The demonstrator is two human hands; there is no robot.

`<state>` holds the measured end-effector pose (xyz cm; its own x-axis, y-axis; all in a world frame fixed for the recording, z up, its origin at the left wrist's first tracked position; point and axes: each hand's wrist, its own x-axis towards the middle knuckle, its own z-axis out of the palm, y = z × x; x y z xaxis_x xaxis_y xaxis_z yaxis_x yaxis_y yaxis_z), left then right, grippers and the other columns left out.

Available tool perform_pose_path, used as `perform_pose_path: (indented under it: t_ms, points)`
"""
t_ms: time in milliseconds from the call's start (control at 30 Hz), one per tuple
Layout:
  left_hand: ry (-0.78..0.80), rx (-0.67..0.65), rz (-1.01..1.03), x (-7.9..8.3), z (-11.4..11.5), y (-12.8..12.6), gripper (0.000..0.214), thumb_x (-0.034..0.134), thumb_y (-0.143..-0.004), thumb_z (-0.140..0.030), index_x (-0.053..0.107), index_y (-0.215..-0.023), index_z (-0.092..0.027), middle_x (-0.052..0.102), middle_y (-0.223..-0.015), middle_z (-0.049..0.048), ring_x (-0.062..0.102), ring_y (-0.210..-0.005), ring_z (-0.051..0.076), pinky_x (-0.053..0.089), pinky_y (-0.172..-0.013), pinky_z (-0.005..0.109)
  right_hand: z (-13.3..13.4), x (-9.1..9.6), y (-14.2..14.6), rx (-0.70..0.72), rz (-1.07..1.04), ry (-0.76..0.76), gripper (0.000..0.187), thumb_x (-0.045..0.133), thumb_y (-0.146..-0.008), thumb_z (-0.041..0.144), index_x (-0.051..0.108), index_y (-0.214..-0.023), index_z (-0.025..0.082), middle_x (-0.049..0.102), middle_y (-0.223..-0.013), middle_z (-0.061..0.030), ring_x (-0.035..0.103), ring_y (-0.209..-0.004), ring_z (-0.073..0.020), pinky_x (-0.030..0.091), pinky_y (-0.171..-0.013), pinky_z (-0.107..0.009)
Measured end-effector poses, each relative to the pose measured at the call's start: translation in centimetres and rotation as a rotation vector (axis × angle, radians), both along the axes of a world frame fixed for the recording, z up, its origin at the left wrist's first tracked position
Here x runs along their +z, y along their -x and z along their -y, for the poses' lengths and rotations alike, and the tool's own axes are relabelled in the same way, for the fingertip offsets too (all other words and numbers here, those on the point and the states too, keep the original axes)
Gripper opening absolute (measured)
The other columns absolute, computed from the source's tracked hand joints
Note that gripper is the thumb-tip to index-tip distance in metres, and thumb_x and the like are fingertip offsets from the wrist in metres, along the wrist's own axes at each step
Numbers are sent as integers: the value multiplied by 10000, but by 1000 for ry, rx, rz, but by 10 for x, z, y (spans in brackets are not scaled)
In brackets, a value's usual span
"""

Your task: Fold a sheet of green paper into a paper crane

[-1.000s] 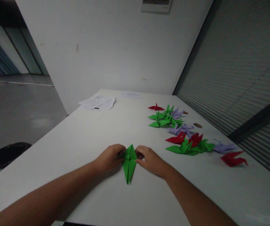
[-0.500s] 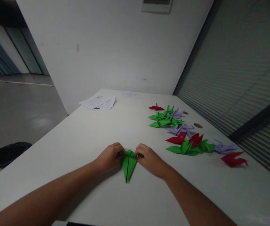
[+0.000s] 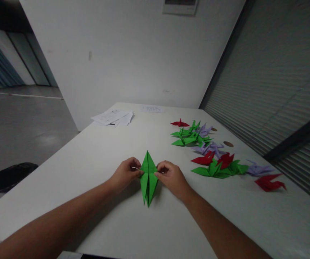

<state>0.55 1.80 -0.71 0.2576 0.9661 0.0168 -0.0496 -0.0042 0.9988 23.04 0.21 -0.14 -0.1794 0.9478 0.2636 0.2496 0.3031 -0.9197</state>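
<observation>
Between my hands is a green folded origami paper [image 3: 148, 168], a long diamond with one point away from me and a split pair of points toward me. My left hand [image 3: 128, 170] pinches its left corner between thumb and fingers. On the other side my right hand [image 3: 170, 175] pinches the right corner the same way. A shadow lies on the white table [image 3: 111, 219] under the paper; whether its near tips touch the table I cannot tell.
To the right lie several folded paper cranes: green ones [image 3: 188, 136], red ones [image 3: 270, 182] and purple ones [image 3: 259, 169]. Printed sheets [image 3: 113, 117] rest at the far left of the table. A black bin bag [image 3: 10, 176] stands on the floor at left. Blinds [image 3: 273, 79] border the right side.
The green paper went from a short kite shape to a long diamond, its upper point now extended away from me. Both hands have shifted slightly up, still pinching its sides.
</observation>
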Motion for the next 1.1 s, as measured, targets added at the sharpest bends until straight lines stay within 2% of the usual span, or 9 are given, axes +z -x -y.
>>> perform_pose_path:
  t_ms: [100, 167, 333, 433, 633, 867, 1100]
  points:
    - [45, -4, 73, 3, 0, 0, 380, 917, -635, -289, 629, -847, -160, 647, -760, 2, 609, -682, 135, 452, -655, 272, 0, -3, 3, 24, -155, 183, 296, 788, -738, 336, 588, -924, 223, 693, -788, -6, 692, -745, -202, 544, -695, -324]
    - [60, -12, 102, 3, 0, 0, 406, 939, -627, -320, 651, -858, -154, 652, -756, 6, 611, -693, 139, 460, -675, 283, -1, -5, 3, 42, -187, 257, 365, 811, -731, 366, 558, -958, 233, 696, -729, 10, 697, -700, -202, 523, -645, -306]
    - [70, -4, 166, 1, 0, 2, 426, 959, -633, -388, 688, -856, -146, 664, -753, 21, 612, -698, 150, 472, -695, 308, -3, -9, 1, -9, -38, 227, 314, 799, -755, 430, 599, -862, 214, 676, -725, 7, 640, -654, -175, 466, -583, -276]
    - [77, -7, 183, 1, 0, 2, 419, 949, -655, -406, 715, -877, -139, 688, -783, 41, 621, -723, 161, 471, -712, 318, -2, -10, 2, 21, -19, 265, 304, 772, -791, 445, 596, -869, 210, 652, -702, 22, 600, -613, -155, 419, -547, -254]
    - [35, -11, 137, 1, 1, 1, 359, 926, -688, -401, 727, -838, -142, 699, -795, 55, 630, -752, 181, 460, -738, 335, 1, -7, 6, 107, -187, 304, 356, 826, -764, 471, 636, -882, 195, 732, -877, -17, 711, -777, -191, 532, -714, -304]
    - [89, -14, 150, 4, 4, 1, 371, 912, -691, -396, 662, -830, -160, 668, -758, 15, 594, -678, 140, 431, -648, 277, 3, -8, 5, 113, -340, 389, 353, 875, -737, 442, 660, -875, 199, 754, -783, -8, 744, -743, -205, 594, -770, -351]
    - [105, -49, 141, 7, 6, -2, 388, 888, -696, -390, 587, -820, -179, 621, -772, -7, 587, -682, 139, 469, -661, 289, 4, -7, 8, 100, -358, 366, 358, 872, -735, 456, 638, -848, 209, 741, -760, -6, 733, -696, -202, 612, -756, -368]
